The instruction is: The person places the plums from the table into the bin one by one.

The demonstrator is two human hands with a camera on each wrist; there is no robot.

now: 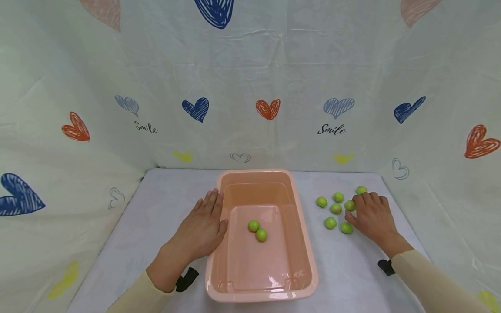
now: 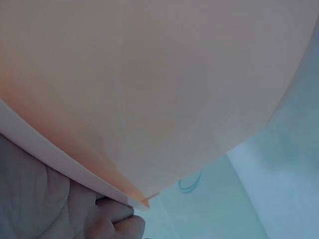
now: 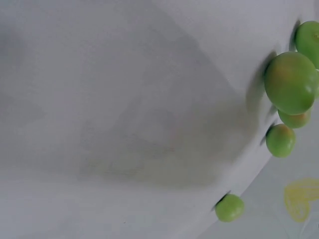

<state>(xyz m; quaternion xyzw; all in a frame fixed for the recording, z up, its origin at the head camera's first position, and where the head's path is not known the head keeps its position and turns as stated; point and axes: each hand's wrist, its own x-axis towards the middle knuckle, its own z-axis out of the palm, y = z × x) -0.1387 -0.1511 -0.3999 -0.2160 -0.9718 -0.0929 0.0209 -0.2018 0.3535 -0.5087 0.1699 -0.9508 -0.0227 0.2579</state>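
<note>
A peach-coloured plastic basin (image 1: 256, 295) stands in the middle of the table, with two round green fruits (image 1: 261, 235) on its floor. Against its left rim lies my left hand (image 1: 201, 228), fingers straight and thumb at the edge. The left wrist view shows part of that hand (image 2: 65, 204) along the rim, below the basin's wall (image 2: 164, 84). To the right, my right hand (image 1: 373, 217) pinches a green fruit (image 1: 350, 205) between thumb and fingertips. Several more green fruits (image 1: 335, 208) lie around it, also seen as green fruits (image 3: 291, 82) in the right wrist view.
The white table (image 1: 176, 187) stands before a pale curtain (image 1: 250, 78) printed with hearts and the word Smile. This curtain also hangs at both sides. One green fruit (image 1: 361, 190) lies beyond the right hand. Dark bands (image 1: 187, 279) show at the wrists.
</note>
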